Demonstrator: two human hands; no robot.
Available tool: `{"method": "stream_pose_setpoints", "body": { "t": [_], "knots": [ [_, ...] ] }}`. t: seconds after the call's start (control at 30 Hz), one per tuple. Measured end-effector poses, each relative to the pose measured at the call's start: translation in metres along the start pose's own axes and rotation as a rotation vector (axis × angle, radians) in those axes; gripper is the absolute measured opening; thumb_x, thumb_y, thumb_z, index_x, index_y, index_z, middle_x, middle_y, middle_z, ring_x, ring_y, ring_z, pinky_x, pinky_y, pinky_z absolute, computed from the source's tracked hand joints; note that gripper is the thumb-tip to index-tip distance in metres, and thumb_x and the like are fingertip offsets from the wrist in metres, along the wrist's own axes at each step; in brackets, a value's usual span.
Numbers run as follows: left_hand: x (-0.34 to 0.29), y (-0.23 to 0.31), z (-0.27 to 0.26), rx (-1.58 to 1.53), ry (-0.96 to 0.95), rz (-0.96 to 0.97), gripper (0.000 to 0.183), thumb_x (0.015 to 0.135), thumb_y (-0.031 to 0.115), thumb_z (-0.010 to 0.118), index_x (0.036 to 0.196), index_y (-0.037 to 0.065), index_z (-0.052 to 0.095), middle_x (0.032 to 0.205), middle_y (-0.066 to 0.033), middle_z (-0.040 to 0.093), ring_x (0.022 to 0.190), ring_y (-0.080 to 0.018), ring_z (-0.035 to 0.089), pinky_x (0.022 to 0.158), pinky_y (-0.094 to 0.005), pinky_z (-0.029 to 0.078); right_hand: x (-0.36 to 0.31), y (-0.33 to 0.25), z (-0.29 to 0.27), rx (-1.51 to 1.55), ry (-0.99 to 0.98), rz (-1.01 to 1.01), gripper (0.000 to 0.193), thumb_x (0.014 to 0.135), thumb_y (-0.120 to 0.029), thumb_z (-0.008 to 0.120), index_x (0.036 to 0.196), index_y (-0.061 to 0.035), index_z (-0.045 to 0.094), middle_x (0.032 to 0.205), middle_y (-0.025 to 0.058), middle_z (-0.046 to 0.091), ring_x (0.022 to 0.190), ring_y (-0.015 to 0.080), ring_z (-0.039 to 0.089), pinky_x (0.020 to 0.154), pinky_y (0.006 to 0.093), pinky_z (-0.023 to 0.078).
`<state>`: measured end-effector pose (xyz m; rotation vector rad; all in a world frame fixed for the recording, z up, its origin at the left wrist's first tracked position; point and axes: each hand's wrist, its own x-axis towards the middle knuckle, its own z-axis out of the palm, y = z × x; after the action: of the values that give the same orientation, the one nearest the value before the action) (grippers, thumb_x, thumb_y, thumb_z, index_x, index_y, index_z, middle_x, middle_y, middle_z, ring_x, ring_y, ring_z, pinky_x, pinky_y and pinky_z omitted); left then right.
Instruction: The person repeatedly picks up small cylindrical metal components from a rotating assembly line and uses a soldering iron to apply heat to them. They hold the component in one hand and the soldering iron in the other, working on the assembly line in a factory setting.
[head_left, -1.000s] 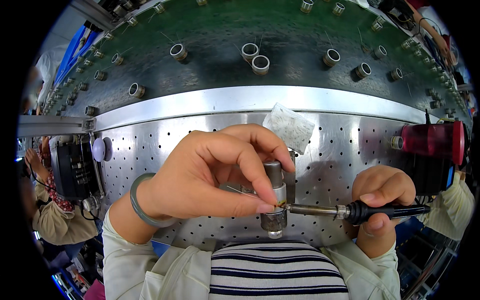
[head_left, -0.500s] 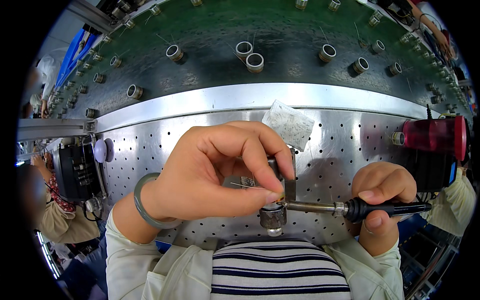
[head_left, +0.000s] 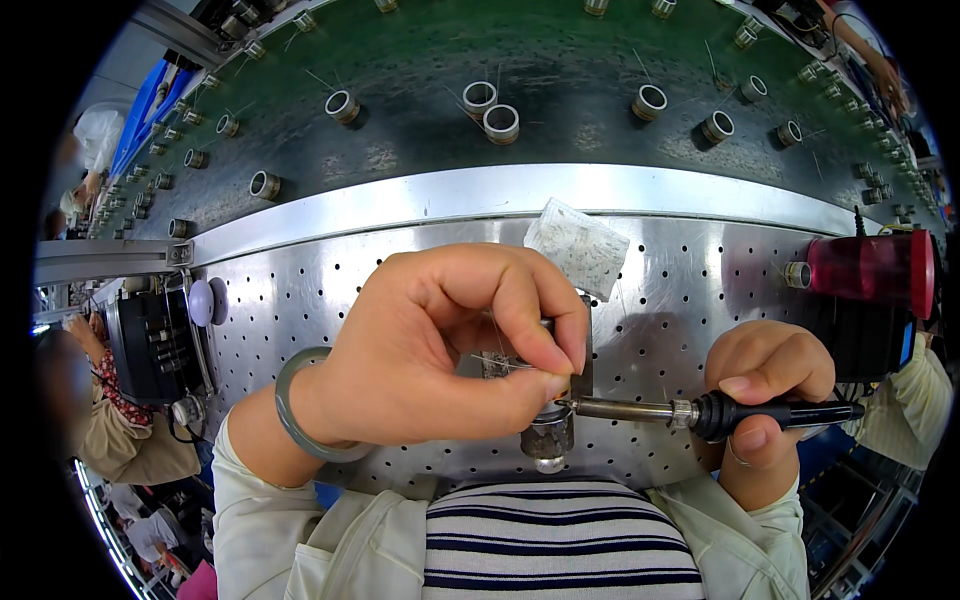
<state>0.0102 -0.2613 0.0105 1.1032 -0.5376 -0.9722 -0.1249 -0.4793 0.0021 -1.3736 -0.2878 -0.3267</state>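
My left hand [head_left: 455, 345], with a bracelet at its wrist, is closed in a pinch on a thin wire [head_left: 497, 361]. Its thumb and fingertips meet just over a small metal fixture [head_left: 549, 437] with a rounded shiny end. My right hand [head_left: 770, 385] grips the black handle of a soldering iron [head_left: 640, 411], which lies nearly level and points left. The iron's tip is right by the left fingertips, at a small coppery part on top of the fixture. My left fingers hide most of that part, so I cannot tell whether the tip touches it.
A white pad [head_left: 577, 248] lies on the perforated metal worktop [head_left: 440, 240]. Beyond a metal rail, a green conveyor belt [head_left: 420, 135] carries several metal rings with thin wires. A red container [head_left: 868, 272] stands at right, a black box [head_left: 150, 340] at left. Other people sit at both sides.
The rings on the belt have shifted slightly left. My left fingers have drawn closer together, and more wire shows between them. The soldering iron has hardly moved.
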Motion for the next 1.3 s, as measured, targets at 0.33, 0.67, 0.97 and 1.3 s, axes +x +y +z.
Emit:
{"method": "stream_pose_setpoints", "body": {
  "t": [0.33, 0.67, 0.97, 1.3],
  "knots": [
    [0.005, 0.009, -0.005, 0.025, -0.016, -0.069, 0.014, 0.066, -0.008, 0.068, 0.07, 0.003, 0.06, 0.085, -0.0186, 0.063, 0.079, -0.0219, 0.062, 0.075, -0.032, 0.051, -0.002, 0.001, 0.001, 0.014, 0.031, 0.01, 0.024, 0.069, -0.001, 0.074, 0.087, 0.004, 0.059, 0.062, 0.0097, 0.058, 0.045, 0.0163, 0.052, 0.043, 0.0256, 0.039],
    [0.007, 0.005, -0.019, -0.026, -0.13, -0.032, 0.014, 0.063, -0.008, 0.071, 0.069, 0.002, 0.063, 0.092, -0.0233, 0.063, 0.086, -0.0265, 0.063, 0.079, -0.033, 0.049, -0.004, 0.002, 0.004, 0.118, 0.116, 0.062, 0.027, 0.069, -0.004, 0.076, 0.088, 0.0045, 0.059, 0.064, 0.0103, 0.059, 0.048, 0.0154, 0.053, 0.045, 0.0253, 0.039],
    [0.007, 0.002, -0.02, -0.052, -0.183, 0.042, 0.016, 0.061, -0.009, 0.073, 0.069, 0.002, 0.065, 0.097, -0.0247, 0.062, 0.089, -0.0269, 0.062, 0.082, -0.0338, 0.048, -0.002, 0.005, 0.0, 0.099, 0.042, 0.036, 0.027, 0.069, -0.002, 0.075, 0.09, 0.0048, 0.059, 0.064, 0.0111, 0.059, 0.047, 0.0163, 0.054, 0.045, 0.0251, 0.04],
    [0.006, -0.003, -0.027, -0.027, -0.234, 0.053, 0.016, 0.062, -0.008, 0.074, 0.072, 0.003, 0.068, 0.102, -0.027, 0.059, 0.092, -0.027, 0.06, 0.082, -0.0328, 0.048, 0.0, 0.007, -0.006, 0.042, -0.039, -0.046, 0.028, 0.069, -0.001, 0.075, 0.091, 0.0057, 0.058, 0.065, 0.0114, 0.059, 0.047, 0.0176, 0.054, 0.044, 0.0255, 0.04]
  ]
}}
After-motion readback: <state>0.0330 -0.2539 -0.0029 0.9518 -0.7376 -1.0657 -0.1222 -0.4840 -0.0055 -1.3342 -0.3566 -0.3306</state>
